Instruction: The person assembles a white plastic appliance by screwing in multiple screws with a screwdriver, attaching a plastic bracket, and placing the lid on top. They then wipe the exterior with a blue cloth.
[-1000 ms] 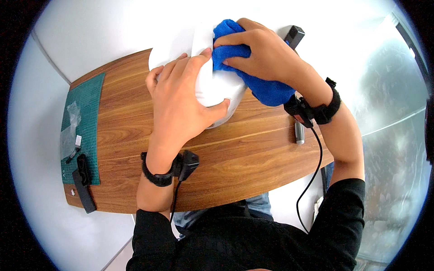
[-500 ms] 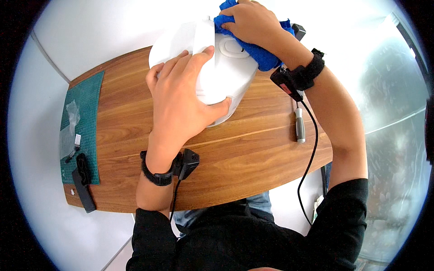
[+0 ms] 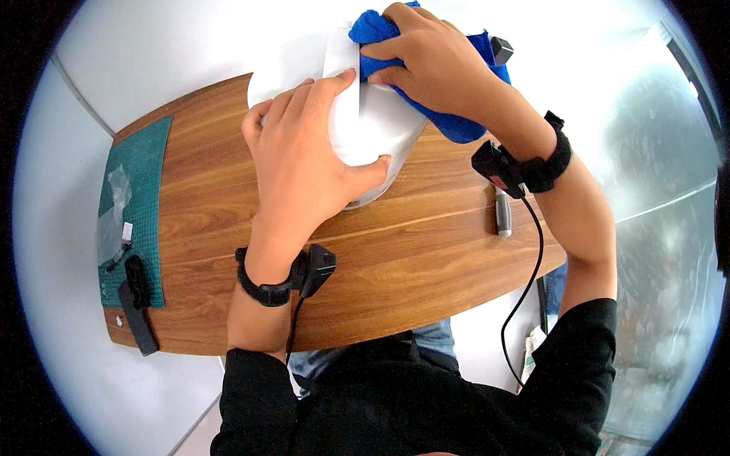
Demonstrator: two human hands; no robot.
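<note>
A rounded white plastic appliance (image 3: 372, 125) stands toward the far side of the wooden table. My left hand (image 3: 304, 152) grips it from the near left, fingers bent over its top and thumb against its near right side. My right hand (image 3: 437, 64) is closed on a blue cloth (image 3: 460, 125) and presses it to the top right of the appliance. Part of the cloth hangs past the right side. The round raised detail on the appliance's top is now mostly hidden by the right hand and cloth.
A green cutting mat (image 3: 144, 175) lies at the table's left end, with a clear plastic bag (image 3: 114, 213) and a dark strap-like item (image 3: 137, 304). A grey-handled screwdriver (image 3: 503, 213) lies at the right. Black cables run from both wrist-worn devices.
My right hand has slid the blue cloth nearer to me across the appliance's top, covering the round detail. My left hand stays in almost the same place.
</note>
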